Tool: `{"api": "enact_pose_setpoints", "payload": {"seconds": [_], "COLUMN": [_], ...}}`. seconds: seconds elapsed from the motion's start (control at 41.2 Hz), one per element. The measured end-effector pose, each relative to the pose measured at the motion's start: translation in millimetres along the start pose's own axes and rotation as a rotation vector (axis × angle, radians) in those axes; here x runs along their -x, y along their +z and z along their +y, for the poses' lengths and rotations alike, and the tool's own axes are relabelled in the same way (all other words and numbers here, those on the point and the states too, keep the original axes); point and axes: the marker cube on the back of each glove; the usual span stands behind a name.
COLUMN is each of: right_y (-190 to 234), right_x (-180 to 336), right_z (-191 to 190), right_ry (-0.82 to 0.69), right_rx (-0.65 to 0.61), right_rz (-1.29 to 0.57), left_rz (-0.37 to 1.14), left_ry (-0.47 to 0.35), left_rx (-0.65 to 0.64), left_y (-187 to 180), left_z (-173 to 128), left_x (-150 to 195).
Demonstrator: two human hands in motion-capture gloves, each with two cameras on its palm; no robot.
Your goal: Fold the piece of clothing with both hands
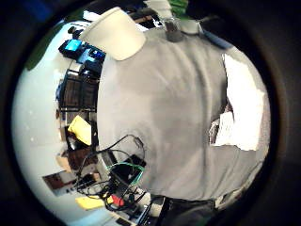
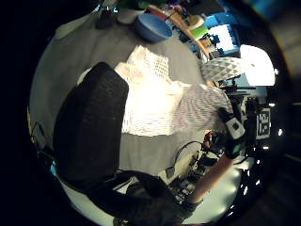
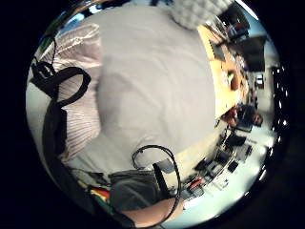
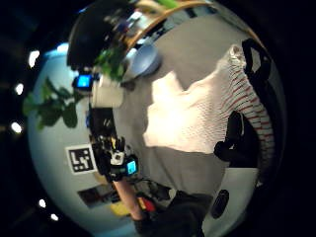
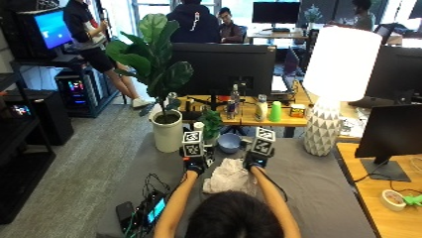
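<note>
The garment (image 5: pixel 229 177), a pale piece with thin red stripes, lies bunched on the grey table (image 5: pixel 310 183) just beyond the person's head, between the two gloved hands. The right hand (image 5: pixel 256 161) sits at the cloth's right edge and seems, from its thumb-side palm view, to hold a striped edge lifted off the table, though the fingers themselves are not clearly shown, so whether they pinch it I cannot tell. The left hand (image 5: pixel 194 163) hovers just beside the cloth's left edge; its thumb (image 2: pixel 91 122) stands out broad over the fabric and nothing appears gripped, but its fingers cannot be read either. The likely trouble is an uneven fold: if only one side is lifted, the cloth may drag and twist (it is already crumpled). Farther off, the blue bowl (image 5: pixel 229 143) and white plant pot (image 5: pixel 167 130) stand near enough for a swept sleeve to catch. The garment's near part is hidden by the head, so its shape stays unclear.
</note>
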Motion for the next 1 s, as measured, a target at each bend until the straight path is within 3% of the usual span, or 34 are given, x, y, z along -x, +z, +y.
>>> {"api": "enact_pose_setpoints", "payload": {"seconds": [0.073, 0.219, 0.413, 0.559, 0.607, 0.68, 0.802, 0.899, 0.996], "right_y": [10.5, 58.7, 91.2, 62.9, 41.8, 4.5, -41.1, -40.5, -44.0], "right_x": [64.0, 159.2, 184.8, 167.4, 156.6, 140.9, 90.4, 55.0, 31.6], "right_z": [21.8, 98.0, 108.4, 100.4, 95.1, 86.9, 61.2, 30.0, 34.3], "right_ry": [-0.098, -0.172, -0.252, -0.135, -0.09, -0.19, -0.171, -0.164, -0.109], "right_rx": [0.02, 0.216, 0.379, 0.427, 0.393, 0.256, -0.001, -0.034, -0.047], "right_rz": [0.016, 0.053, -0.162, -0.383, -0.451, -0.494, -0.291, -0.26, -0.209], "left_rz": [-0.001, 0.016, 0.002, 0.037, 0.039, 0.065, 0.058, 0.052, 0.007], "left_ry": [-0.048, -0.058, -0.085, -0.092, -0.107, -0.095, -0.075, -0.06, -0.07], "left_rx": [-0.035, -0.109, -0.102, -0.063, -0.028, 0.045, 0.068, 0.056, -0.007], "left_y": [-12.8, -26.7, -28.8, -27.7, -20.1, -2.5, -5.1, -9.8, -21.2], "left_z": [0.2, 7.7, 13.5, 9.8, 0.3, -19.4, -24.6, -26.3, -21.0], "left_x": [11.4, 24.5, 46.2, 60.9, 68.2, 74.4, 71.1, 60.9, 51.5]}}
